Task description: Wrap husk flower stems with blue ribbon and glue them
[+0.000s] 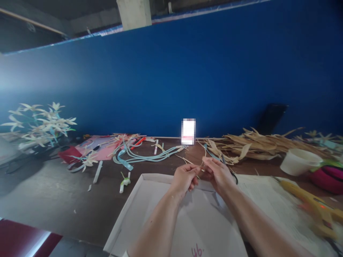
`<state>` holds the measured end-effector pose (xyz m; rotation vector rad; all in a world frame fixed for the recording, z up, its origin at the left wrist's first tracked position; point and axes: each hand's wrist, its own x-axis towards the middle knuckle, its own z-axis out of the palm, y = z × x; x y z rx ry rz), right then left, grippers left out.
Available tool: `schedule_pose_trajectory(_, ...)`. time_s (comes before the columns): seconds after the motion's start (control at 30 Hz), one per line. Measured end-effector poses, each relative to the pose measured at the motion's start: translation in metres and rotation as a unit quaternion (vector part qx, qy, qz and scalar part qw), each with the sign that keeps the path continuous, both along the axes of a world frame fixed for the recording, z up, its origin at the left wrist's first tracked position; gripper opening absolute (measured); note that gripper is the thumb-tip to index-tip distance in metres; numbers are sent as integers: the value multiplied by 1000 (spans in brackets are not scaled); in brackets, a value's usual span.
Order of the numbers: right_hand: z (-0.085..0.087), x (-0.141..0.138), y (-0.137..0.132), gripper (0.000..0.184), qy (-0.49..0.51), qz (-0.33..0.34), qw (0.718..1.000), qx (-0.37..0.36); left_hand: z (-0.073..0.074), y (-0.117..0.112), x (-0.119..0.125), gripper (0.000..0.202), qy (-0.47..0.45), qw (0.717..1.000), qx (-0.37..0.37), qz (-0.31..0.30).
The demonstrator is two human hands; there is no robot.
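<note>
My left hand [185, 177] and my right hand [217, 173] meet above the far edge of a shallow white cardboard tray [155, 210]. Both are closed, fingertips pinched close together on a thin dried husk strip [205, 149]. One thin end of the strip stands up between the hands; the rest is partly hidden by the fingers. Just beyond my right hand lies a pile of dried husks [257, 144]. Light blue wrapped stems [144, 156] curve across the table on the far side of my left hand.
At right are a yellow glue gun [308, 196] with a red light, printed paper [264, 191], a white cup [300, 161] and a pink item [325, 178]. A lit screen [188, 131] stands against the blue wall [171, 78]. Husk flowers [45, 123] stand at left.
</note>
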<state>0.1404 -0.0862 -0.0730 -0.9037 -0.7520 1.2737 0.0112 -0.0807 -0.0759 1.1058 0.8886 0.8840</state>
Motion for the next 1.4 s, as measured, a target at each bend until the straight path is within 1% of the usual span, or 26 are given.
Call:
schedule_pose_trajectory(0.1, -1, 1, 1, 26, 0, 4, 1000, -4, -1, 1, 0, 35, 10, 1000, 1, 8)
schedule_pose_trajectory(0.23, 0, 3, 0, 25, 7, 18, 1000, -2, -1, 2, 1, 33, 33, 999, 23, 23)
schedule_pose_trajectory(0.4, 3, 4, -2, 19, 21, 39, 999, -3, 3, 2, 1, 28, 72, 995, 48, 47)
schedule_pose_trajectory(0.53, 4, 5, -1, 18, 29, 34, 999, -1, 6, 1, 0, 25, 77, 994, 58, 51)
schedule_pose_trajectory(0.73, 2, 5, -1, 20, 18, 24, 1000, -5, 5, 1, 0, 27, 89, 992, 77, 53)
schedule_pose_trajectory(1.0, 3, 5, -1, 21, -5, 7, 1000, -7, 5, 2, 0, 29, 107, 990, 74, 58)
schedule_pose_trajectory(1.2, 3, 5, -1, 21, -8, 22, 1000, -8, 3, 3, -1, 28, 115, 989, 69, 59)
schedule_pose_trajectory(1.4, 3, 5, -1, 23, -24, 17, 1000, -6, 1, 3, -1, 29, 119, 988, 66, 66)
